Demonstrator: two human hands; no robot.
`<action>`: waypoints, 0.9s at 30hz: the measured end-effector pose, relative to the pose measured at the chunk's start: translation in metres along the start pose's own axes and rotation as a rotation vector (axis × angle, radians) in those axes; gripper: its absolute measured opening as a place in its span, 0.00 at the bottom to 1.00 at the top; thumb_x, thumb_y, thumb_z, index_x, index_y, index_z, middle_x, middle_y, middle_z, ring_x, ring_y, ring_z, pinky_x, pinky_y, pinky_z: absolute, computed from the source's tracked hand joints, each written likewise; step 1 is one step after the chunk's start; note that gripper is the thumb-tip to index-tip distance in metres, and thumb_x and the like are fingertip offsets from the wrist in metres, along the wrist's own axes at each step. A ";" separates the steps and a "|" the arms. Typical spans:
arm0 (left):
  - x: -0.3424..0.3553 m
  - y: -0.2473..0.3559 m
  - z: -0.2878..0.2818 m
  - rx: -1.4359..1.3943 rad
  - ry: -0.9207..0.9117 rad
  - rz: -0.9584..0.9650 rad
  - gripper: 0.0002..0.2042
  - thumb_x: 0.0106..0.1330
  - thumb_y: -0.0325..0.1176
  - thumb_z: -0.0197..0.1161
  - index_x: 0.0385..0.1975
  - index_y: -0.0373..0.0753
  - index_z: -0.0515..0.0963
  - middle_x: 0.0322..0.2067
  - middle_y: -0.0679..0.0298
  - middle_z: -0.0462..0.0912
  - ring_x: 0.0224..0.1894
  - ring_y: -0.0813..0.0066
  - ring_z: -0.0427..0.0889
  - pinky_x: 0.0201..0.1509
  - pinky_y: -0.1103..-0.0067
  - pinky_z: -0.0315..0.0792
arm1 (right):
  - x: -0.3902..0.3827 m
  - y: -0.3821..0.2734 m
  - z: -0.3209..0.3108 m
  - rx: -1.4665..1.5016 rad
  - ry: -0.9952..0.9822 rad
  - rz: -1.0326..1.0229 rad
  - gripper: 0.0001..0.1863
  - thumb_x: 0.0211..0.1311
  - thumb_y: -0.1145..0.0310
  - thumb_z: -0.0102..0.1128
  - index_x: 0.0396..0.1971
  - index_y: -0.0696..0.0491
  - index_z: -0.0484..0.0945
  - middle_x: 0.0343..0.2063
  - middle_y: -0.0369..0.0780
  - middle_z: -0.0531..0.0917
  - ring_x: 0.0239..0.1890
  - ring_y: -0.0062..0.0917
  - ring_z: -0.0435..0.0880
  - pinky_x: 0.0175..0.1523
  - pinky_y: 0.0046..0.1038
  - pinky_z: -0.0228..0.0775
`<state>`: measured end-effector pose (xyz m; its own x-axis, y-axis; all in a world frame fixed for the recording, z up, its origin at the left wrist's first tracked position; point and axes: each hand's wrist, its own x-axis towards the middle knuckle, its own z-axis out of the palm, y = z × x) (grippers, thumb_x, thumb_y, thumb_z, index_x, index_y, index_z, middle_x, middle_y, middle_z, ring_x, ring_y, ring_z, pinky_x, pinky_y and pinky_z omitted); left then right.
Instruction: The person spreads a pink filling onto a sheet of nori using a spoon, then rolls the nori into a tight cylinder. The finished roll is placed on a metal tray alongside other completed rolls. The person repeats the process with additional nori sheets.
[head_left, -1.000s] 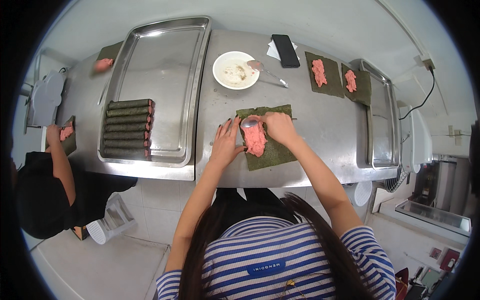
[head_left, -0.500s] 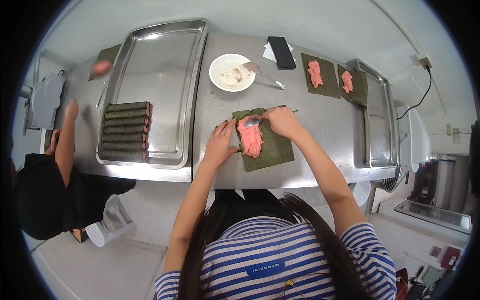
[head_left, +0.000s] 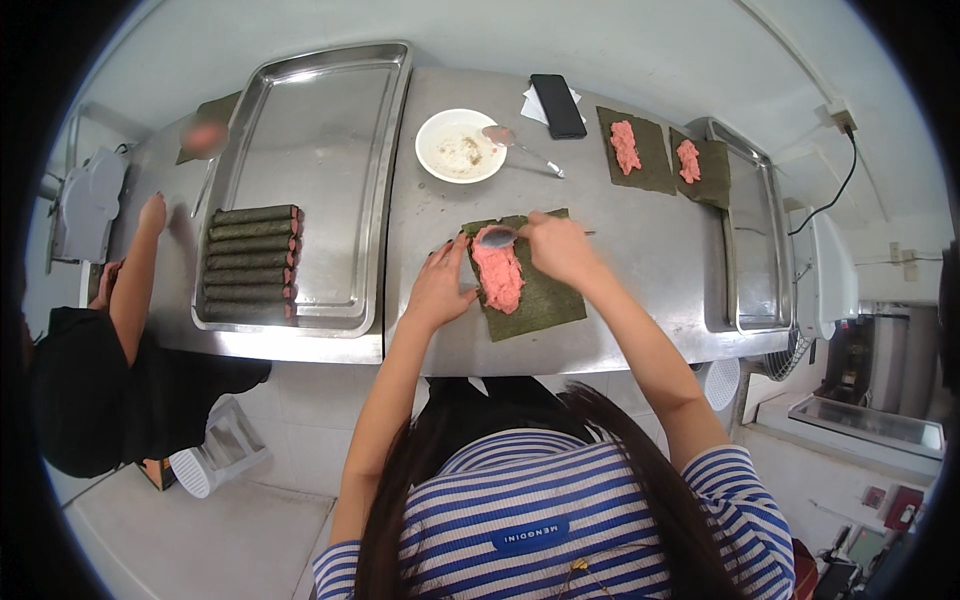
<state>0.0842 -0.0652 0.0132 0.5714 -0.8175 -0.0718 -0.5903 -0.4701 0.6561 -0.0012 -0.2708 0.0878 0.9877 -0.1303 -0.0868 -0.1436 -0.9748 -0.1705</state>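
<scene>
A dark green seaweed sheet (head_left: 552, 292) lies on the metal table before me, with pink minced paste (head_left: 499, 276) spread down its left part. My right hand (head_left: 556, 247) is closed around the handle of a spoon (head_left: 497, 237), whose bowl rests on the far end of the paste. The handle's tip sticks out to the right of the fist. Beside the sheet's left edge lies my left hand (head_left: 440, 289), its fingers apart and the fingertips touching the edge. It holds nothing.
A steel tray (head_left: 310, 130) with several seaweed rolls (head_left: 250, 262) stands at left. Beyond are a white bowl (head_left: 440, 150) with a second spoon (head_left: 525, 148) and a phone (head_left: 558, 106). Two topped seaweed sheets (head_left: 650, 160) lie right, near another tray (head_left: 752, 260). A co-worker's arm (head_left: 137, 280) is far left.
The spoon's bowl has shifted slightly left and tilted over on the paste, as my right hand moved a little left. My left hand stays nearly in place.
</scene>
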 end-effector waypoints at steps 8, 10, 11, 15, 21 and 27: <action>-0.006 0.007 0.003 -0.038 0.049 0.026 0.51 0.43 0.27 0.72 0.68 0.32 0.46 0.63 0.56 0.65 0.66 0.52 0.61 0.68 0.67 0.58 | 0.008 -0.015 0.027 -0.124 0.029 -0.014 0.07 0.51 0.73 0.54 0.26 0.59 0.80 0.31 0.45 0.79 0.28 0.41 0.84 0.33 0.39 0.76; -0.006 0.007 0.005 -0.042 0.054 0.029 0.51 0.43 0.26 0.72 0.68 0.31 0.45 0.63 0.55 0.65 0.66 0.51 0.61 0.69 0.67 0.58 | 0.011 -0.017 0.023 -0.119 0.009 0.001 0.07 0.51 0.73 0.54 0.25 0.59 0.80 0.31 0.46 0.80 0.28 0.42 0.84 0.33 0.39 0.76; -0.005 0.007 0.005 -0.037 0.051 0.025 0.52 0.43 0.26 0.72 0.68 0.31 0.44 0.63 0.54 0.65 0.66 0.50 0.60 0.69 0.67 0.58 | 0.013 -0.017 0.021 -0.116 0.003 0.009 0.07 0.51 0.73 0.54 0.24 0.59 0.80 0.31 0.46 0.80 0.28 0.42 0.84 0.33 0.40 0.76; -0.003 0.009 0.005 -0.044 0.038 -0.001 0.52 0.43 0.26 0.73 0.68 0.31 0.44 0.63 0.52 0.65 0.66 0.50 0.60 0.69 0.67 0.58 | 0.022 -0.014 0.022 -0.121 -0.037 0.059 0.08 0.47 0.70 0.59 0.24 0.59 0.82 0.30 0.50 0.82 0.31 0.42 0.85 0.35 0.40 0.77; -0.002 0.010 0.005 0.014 0.024 0.009 0.50 0.44 0.26 0.72 0.67 0.32 0.46 0.61 0.47 0.66 0.65 0.48 0.62 0.68 0.66 0.60 | 0.029 0.000 0.009 0.153 -0.191 0.351 0.10 0.46 0.72 0.56 0.28 0.59 0.82 0.33 0.53 0.83 0.36 0.46 0.83 0.43 0.43 0.75; -0.011 0.026 -0.004 -0.108 -0.022 -0.103 0.48 0.43 0.28 0.73 0.66 0.34 0.52 0.58 0.49 0.70 0.59 0.48 0.67 0.64 0.65 0.64 | -0.020 -0.015 -0.011 -0.033 -0.136 0.042 0.09 0.49 0.71 0.56 0.27 0.60 0.82 0.30 0.52 0.82 0.35 0.44 0.84 0.40 0.40 0.76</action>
<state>0.0646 -0.0669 0.0340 0.6123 -0.7745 -0.1586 -0.4636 -0.5143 0.7215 -0.0176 -0.2554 0.1030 0.9629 -0.1472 -0.2260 -0.1799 -0.9748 -0.1315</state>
